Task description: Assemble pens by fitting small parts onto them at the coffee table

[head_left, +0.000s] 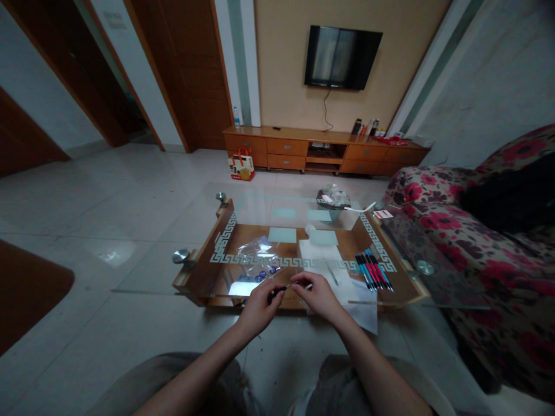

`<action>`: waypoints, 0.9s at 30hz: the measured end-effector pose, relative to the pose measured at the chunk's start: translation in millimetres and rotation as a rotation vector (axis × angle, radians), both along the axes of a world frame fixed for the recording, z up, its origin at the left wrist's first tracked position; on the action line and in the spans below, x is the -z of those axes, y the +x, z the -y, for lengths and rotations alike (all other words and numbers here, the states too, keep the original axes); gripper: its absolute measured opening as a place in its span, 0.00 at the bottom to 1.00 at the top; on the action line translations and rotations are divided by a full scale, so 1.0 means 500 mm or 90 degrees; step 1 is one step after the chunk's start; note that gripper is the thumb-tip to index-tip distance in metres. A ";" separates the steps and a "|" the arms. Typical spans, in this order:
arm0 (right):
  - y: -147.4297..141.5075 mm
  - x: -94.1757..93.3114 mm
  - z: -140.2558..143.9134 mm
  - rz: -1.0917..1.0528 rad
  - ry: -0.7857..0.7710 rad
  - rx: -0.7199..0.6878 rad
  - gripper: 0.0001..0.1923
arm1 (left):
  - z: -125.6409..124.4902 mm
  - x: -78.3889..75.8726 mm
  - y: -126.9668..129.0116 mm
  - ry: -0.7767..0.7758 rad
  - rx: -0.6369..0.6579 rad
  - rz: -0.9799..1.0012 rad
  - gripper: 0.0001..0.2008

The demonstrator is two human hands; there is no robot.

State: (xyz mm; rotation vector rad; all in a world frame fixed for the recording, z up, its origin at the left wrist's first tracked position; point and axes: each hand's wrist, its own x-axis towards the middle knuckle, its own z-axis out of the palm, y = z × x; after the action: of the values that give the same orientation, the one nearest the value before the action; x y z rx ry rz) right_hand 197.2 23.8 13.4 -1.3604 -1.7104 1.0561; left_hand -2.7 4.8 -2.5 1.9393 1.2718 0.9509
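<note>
Above the near edge of the glass coffee table [255, 292], my left hand [260, 303] is closed around a black pen barrel [276, 294]. My right hand [319, 296] pinches a thin, light-coloured pen part [309, 286] close to the barrel's tip; most of it is hidden by the fingers. The two hands nearly meet. To their right lies a row of pens [373, 270] with blue, black and red-pink bodies. A single slender, pale stick [333, 273] lies just beyond my right hand.
A clear plastic bag [256, 257] is seen left of centre at the table. White paper [366, 312] shows at the near right edge. A wastebasket [333, 199] stands at the table's far side. The flowered sofa [489, 248] borders the right; a TV cabinet [286, 155] stands beyond.
</note>
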 end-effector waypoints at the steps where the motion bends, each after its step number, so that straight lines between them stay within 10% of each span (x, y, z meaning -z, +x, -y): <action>1: 0.000 0.002 0.000 0.003 0.000 -0.005 0.10 | 0.000 -0.002 0.001 -0.001 0.004 0.002 0.10; 27: -0.003 -0.001 0.008 0.002 -0.028 -0.066 0.08 | 0.004 -0.011 0.002 -0.003 0.042 -0.013 0.08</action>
State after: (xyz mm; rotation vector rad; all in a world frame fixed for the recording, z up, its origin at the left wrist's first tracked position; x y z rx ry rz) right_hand 195.7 19.5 14.1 -1.3128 -1.7858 1.1559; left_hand -1.5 2.7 3.3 1.9797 1.2122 0.8962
